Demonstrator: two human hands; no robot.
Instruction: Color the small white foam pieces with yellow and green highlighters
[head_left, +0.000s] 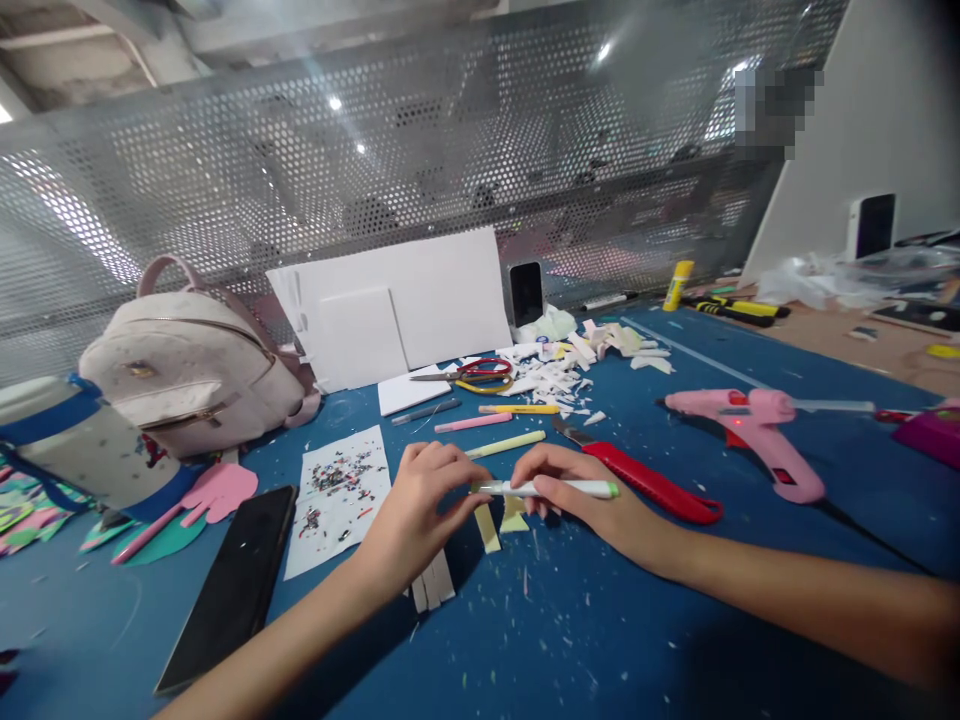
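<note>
A white marker with a green end (577, 488) lies level between my two hands above the blue table. My right hand (574, 492) is closed around its barrel, the green end pointing right. At the clear left end of the marker, my left hand (427, 487) pinches with thumb and fingertips. Just below the marker are yellow paper strips (488, 530), and a grey-white strip piece (433, 585) sits under my left wrist. Beyond my hands lie a pale yellow marker (510, 443), a pink marker (474, 423) and an orange-yellow marker (519, 409).
Right of my hands lie a red-handled cutter (652, 482) and a pink glue gun (750, 425) with its cord. Scissors (476, 376) and paper scraps (551, 380) are behind. Leftward are a speckled sheet (341, 490), a phone (232, 580), a tumbler (97, 440) and a backpack (195, 360).
</note>
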